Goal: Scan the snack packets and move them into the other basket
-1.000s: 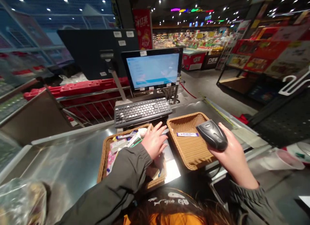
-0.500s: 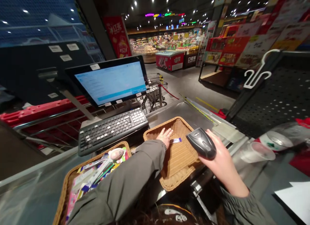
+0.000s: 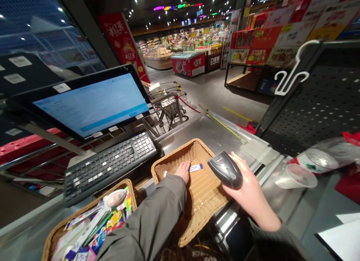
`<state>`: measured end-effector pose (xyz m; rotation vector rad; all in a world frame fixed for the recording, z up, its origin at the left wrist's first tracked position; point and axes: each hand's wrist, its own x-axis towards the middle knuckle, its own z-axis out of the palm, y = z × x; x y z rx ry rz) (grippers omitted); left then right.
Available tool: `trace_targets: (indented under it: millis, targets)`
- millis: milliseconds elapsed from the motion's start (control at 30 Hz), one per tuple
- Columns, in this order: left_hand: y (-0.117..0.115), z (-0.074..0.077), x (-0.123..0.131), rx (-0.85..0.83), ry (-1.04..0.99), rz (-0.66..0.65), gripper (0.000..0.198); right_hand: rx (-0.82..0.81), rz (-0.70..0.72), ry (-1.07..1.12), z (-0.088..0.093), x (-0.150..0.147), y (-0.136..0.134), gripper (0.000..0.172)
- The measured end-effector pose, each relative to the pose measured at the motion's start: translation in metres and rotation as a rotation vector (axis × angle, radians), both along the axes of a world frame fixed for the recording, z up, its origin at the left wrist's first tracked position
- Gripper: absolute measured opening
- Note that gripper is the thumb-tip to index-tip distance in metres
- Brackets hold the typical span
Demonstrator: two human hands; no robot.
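A handheld barcode scanner point(image 3: 225, 170), black and grey, is gripped in my right hand point(image 3: 247, 189) over the right side of a wicker basket point(image 3: 209, 191). My left hand point(image 3: 183, 171) reaches into that basket, fingers stretched out with the tips beside a small purple-and-white packet point(image 3: 196, 167). Whether the fingertips touch the packet, I cannot tell. Some shine, perhaps clear plastic, shows on the basket floor below. On the left, partly behind my grey sleeve, a second wicker basket point(image 3: 135, 193) holds toothbrush-like packs and other small packaged goods point(image 3: 105, 219).
A keyboard point(image 3: 109, 165) and a monitor point(image 3: 92, 99) stand left of the baskets on the metal counter point(image 3: 191, 131). To the right are a clear plastic cup point(image 3: 296, 176), a white hook point(image 3: 292, 71) and white paper point(image 3: 341, 231). Shopping carts point(image 3: 168, 103) stand beyond.
My view has shifted, so the monitor and baskets appear further left and larger. My left fingers, spread before, are closer together. My right hand still holds the scanner over the basket.
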<state>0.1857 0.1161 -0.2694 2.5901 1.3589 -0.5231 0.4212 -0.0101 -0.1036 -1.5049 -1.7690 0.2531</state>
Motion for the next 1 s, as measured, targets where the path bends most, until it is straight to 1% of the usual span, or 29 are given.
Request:
trace_targets:
  millis: [100, 233, 300, 400, 467, 533, 600, 700, 767, 867, 933, 1000]
  targets:
    - [-0.001, 0.003, 0.006, 0.012, -0.004, 0.031, 0.051, -0.012, 0.003, 0.013, -0.003, 0.003, 0.006, 0.052]
    - [0.0, 0.008, 0.014, 0.003, -0.006, 0.062, 0.037, -0.027, 0.005, 0.026, -0.005, 0.006, 0.01, 0.054]
    - [0.002, 0.012, 0.016, -0.019, 0.005, 0.098, 0.037, -0.033, 0.002, 0.03, -0.005, 0.007, 0.01, 0.055]
    - [0.007, 0.024, 0.017, -0.089, 0.03, 0.168, 0.035, -0.035, 0.001, 0.034, -0.005, 0.009, 0.01, 0.056]
    - [0.013, 0.036, 0.017, -0.138, 0.027, 0.204, 0.033, -0.027, -0.004, 0.028, -0.005, 0.01, 0.009, 0.055]
    - [0.019, 0.053, 0.018, -0.17, -0.009, 0.22, 0.029, -0.019, -0.011, 0.019, -0.006, 0.01, 0.009, 0.053]
    - [0.024, 0.074, 0.017, -0.173, -0.086, 0.213, 0.022, -0.009, -0.012, 0.013, -0.007, 0.01, 0.009, 0.053]
    - [0.028, 0.109, 0.012, -0.133, -0.247, 0.169, 0.008, 0.016, -0.007, 0.005, -0.008, 0.008, 0.009, 0.052]
    - [0.027, 0.134, 0.002, -0.089, -0.335, 0.154, 0.01, 0.031, -0.008, 0.0, -0.008, 0.005, 0.009, 0.053]
    - [0.018, 0.171, -0.022, 0.028, -0.463, 0.169, 0.016, 0.061, -0.006, 0.003, -0.007, 0.0, 0.007, 0.055]
    - [0.008, 0.195, -0.041, 0.166, -0.568, 0.192, 0.018, 0.095, 0.006, 0.004, -0.006, -0.006, 0.005, 0.056]
    - [-0.006, 0.217, -0.059, 0.295, -0.63, 0.203, 0.02, 0.125, 0.028, -0.004, -0.002, -0.014, 0.003, 0.057]
